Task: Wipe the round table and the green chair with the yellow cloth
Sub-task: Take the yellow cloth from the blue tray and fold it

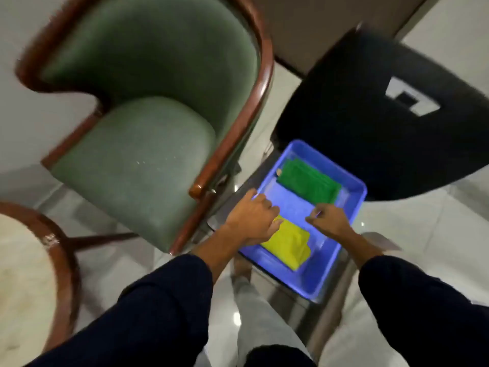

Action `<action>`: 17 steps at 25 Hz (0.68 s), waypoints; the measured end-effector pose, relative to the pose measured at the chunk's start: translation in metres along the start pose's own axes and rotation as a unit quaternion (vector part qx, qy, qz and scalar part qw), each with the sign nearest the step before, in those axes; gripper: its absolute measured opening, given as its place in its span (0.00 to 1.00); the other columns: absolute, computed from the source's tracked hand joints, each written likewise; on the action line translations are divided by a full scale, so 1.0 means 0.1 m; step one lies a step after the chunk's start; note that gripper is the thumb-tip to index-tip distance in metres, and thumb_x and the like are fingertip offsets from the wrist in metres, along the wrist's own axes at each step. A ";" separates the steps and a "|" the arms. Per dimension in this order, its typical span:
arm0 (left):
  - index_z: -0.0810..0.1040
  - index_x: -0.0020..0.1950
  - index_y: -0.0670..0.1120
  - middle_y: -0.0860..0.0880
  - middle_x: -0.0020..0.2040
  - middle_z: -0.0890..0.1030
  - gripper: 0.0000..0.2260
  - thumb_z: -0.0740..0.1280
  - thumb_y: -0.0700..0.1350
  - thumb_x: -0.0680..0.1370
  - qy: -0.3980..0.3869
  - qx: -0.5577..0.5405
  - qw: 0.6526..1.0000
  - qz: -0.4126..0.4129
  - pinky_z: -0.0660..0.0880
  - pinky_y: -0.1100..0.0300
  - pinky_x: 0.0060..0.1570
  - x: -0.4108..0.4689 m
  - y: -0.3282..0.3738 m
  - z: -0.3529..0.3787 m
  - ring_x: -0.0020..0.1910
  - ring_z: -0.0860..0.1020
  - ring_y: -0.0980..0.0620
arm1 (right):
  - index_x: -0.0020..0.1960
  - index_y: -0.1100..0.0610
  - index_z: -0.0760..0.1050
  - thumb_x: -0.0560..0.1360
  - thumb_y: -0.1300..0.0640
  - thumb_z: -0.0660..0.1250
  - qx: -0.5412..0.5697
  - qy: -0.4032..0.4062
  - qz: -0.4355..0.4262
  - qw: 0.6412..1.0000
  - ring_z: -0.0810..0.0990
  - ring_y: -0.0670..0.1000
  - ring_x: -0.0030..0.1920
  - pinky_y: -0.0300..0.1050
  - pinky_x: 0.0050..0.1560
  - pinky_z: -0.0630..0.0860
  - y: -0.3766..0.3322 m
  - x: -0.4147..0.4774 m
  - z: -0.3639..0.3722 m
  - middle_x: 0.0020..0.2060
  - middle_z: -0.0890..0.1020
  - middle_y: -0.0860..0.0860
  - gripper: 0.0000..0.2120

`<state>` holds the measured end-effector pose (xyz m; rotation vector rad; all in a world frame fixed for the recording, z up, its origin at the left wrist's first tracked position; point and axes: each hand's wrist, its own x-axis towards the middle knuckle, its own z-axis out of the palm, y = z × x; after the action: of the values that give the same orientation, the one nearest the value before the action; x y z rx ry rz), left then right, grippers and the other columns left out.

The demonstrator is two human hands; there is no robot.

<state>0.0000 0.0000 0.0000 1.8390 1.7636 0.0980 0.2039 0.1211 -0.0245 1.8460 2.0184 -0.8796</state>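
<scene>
The yellow cloth (289, 246) lies folded in the near part of a blue tray (317, 282). My left hand (251, 218) rests on the cloth's far left corner, fingers curled on its edge. My right hand (329, 219) hovers over the tray just right of the cloth, fingers loosely curled with nothing in them. The green chair (148, 154), with a wooden frame, stands to the left of the tray. A slice of the round table (23, 274), pale top with a wooden rim, shows at the lower left.
A folded green cloth (308, 185) lies in the tray's far part. The tray sits on a seat whose black backrest (383, 123) rises behind it. Pale tiled floor (436, 229) surrounds the furniture. My legs show at the bottom.
</scene>
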 end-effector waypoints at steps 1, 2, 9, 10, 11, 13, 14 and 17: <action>0.83 0.41 0.44 0.43 0.37 0.85 0.23 0.53 0.56 0.74 0.053 0.032 0.998 0.008 0.72 0.49 0.56 0.10 -0.01 0.37 0.45 0.82 0.42 | 0.40 0.53 0.75 0.69 0.51 0.74 -0.003 -0.048 0.013 0.999 0.82 0.58 0.53 0.44 0.50 0.72 0.18 0.08 0.25 0.46 0.85 0.59 0.09; 0.83 0.44 0.43 0.42 0.41 0.85 0.25 0.51 0.56 0.74 -0.008 0.016 1.000 0.003 0.70 0.48 0.58 0.16 -0.03 0.61 0.49 0.82 0.42 | 0.45 0.55 0.77 0.68 0.50 0.75 -0.018 -0.066 -0.003 0.998 0.81 0.59 0.55 0.45 0.54 0.73 0.25 0.15 0.48 0.50 0.84 0.60 0.12; 0.72 0.67 0.42 0.43 0.71 0.72 0.23 0.50 0.53 0.80 -0.138 -0.033 0.988 -0.065 0.66 0.46 0.66 0.17 -0.21 1.35 0.73 0.63 0.44 | 0.57 0.56 0.78 0.62 0.37 0.75 -0.097 -0.162 0.051 0.981 0.77 0.61 0.60 0.55 0.57 0.76 0.45 0.25 1.17 0.59 0.80 0.61 0.31; 0.75 0.63 0.42 0.42 0.66 0.76 0.23 0.51 0.53 0.79 -0.114 -0.061 0.988 -0.082 0.69 0.46 0.64 0.13 -0.21 1.31 0.70 0.68 0.43 | 0.55 0.57 0.80 0.61 0.41 0.77 -0.047 -0.191 0.067 0.978 0.80 0.61 0.57 0.55 0.55 0.79 0.41 0.19 1.15 0.56 0.82 0.61 0.29; 0.79 0.58 0.42 0.41 0.61 0.80 0.23 0.51 0.53 0.78 -0.086 -0.099 0.985 -0.112 0.72 0.48 0.60 0.08 -0.19 1.24 0.65 0.73 0.42 | 0.54 0.59 0.81 0.58 0.46 0.78 0.040 -0.215 0.094 0.971 0.82 0.60 0.52 0.56 0.52 0.81 0.36 0.11 1.11 0.52 0.84 0.61 0.28; 0.83 0.47 0.42 0.42 0.48 0.85 0.22 0.55 0.55 0.79 -0.062 -0.260 0.936 -0.230 0.77 0.52 0.50 -0.07 -0.14 1.08 0.52 0.81 0.42 | 0.56 0.62 0.80 0.56 0.55 0.76 0.223 -0.253 0.145 0.930 0.85 0.59 0.45 0.60 0.47 0.83 0.20 -0.04 1.00 0.46 0.86 0.59 0.29; 0.84 0.41 0.41 0.42 0.40 0.86 0.23 0.60 0.57 0.79 -0.072 -0.366 0.885 -0.279 0.79 0.55 0.42 -0.14 -0.11 0.99 0.43 0.83 0.43 | 0.59 0.63 0.79 0.58 0.59 0.73 0.318 -0.265 0.150 0.898 0.85 0.58 0.42 0.58 0.43 0.83 0.07 -0.10 0.94 0.44 0.86 0.58 0.28; 0.83 0.41 0.39 0.40 0.36 0.86 0.31 0.62 0.68 0.74 -0.107 -0.617 0.698 -0.349 0.79 0.60 0.30 -0.43 -0.14 0.80 0.31 0.83 0.45 | 0.61 0.63 0.76 0.66 0.67 0.65 0.489 -0.324 0.120 0.801 0.85 0.55 0.38 0.47 0.34 0.82 -0.41 -0.33 0.78 0.43 0.86 0.57 0.23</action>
<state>0.0169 -0.0690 -0.0581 0.1658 1.4366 0.5713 0.1542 0.0482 -0.0558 1.7004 0.8783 -2.3436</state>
